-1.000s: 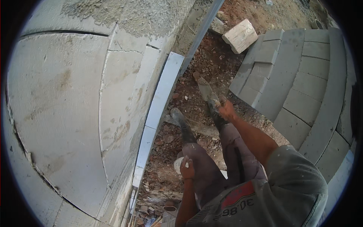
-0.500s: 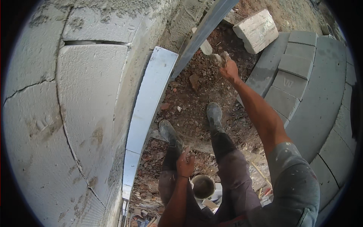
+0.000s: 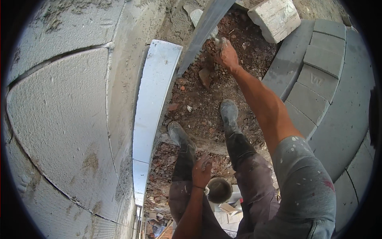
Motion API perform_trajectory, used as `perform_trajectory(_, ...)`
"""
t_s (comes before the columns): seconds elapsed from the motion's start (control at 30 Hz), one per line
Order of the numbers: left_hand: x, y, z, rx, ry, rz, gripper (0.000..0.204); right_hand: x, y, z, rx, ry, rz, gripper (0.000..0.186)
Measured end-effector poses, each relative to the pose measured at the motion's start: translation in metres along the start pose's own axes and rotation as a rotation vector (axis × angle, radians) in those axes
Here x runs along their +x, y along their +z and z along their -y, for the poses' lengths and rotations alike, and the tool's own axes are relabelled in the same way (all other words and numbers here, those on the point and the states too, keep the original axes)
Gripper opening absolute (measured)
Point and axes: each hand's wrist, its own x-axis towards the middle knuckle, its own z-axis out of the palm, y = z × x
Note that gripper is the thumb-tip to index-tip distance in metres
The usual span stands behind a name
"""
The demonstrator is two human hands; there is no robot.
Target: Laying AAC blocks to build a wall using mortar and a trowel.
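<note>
My right hand point(image 3: 227, 56), stretched far ahead, is closed round the handle of a trowel. The pale trowel blade point(image 3: 196, 16) passes behind a grey beam point(image 3: 206, 32), which hides its middle. Its far end shows against the rough mortar-covered wall strip point(image 3: 175, 24). My left hand point(image 3: 202, 171) hangs low near my left knee with fingers loosely apart and nothing visible in it. Beside it, by my legs, stands a round bucket point(image 3: 220, 190) with something grey inside.
A large block wall point(image 3: 67, 107) fills the left, with a long white board point(image 3: 155, 91) along it. Grey blocks point(image 3: 314, 81) are stacked at right, a pale block point(image 3: 274, 20) lies far ahead. My boots point(image 3: 229, 113) stand on rubble-strewn soil point(image 3: 199, 107).
My right hand has moved left and farther ahead, taking the trowel behind the beam toward the wall. My left hand has shifted slightly right, and its fingers have loosened. The view has shifted too.
</note>
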Motion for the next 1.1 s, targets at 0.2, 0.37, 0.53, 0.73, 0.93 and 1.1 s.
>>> perform_trajectory(0.2,0.007,-0.003,0.023,-0.134,-0.101,0.021,0.043,-0.128,-0.059,0.002,0.209,0.512,0.017,0.031)
perform_trajectory(0.37,0.003,-0.013,0.000,-0.679,-0.396,-0.019,0.052,-0.221,-0.067,0.069,1.223,1.051,-0.176,0.023)
perform_trajectory(0.53,0.001,-0.037,-0.044,-0.655,-0.257,-0.089,0.054,-0.225,-0.043,0.144,1.761,1.225,0.008,0.017)
perform_trajectory(0.73,0.028,-0.084,-0.077,0.362,0.400,-0.510,0.042,-0.217,-0.036,0.183,1.858,1.359,-0.234,0.019)
perform_trajectory(0.93,0.110,-0.091,-0.127,0.753,0.778,-0.591,0.058,-0.214,-0.006,0.174,1.984,1.529,-0.446,0.015)
perform_trajectory(1.1,0.181,-0.098,-0.156,1.097,0.875,-0.541,0.096,-0.168,0.035,0.164,1.953,1.511,-0.653,0.016)
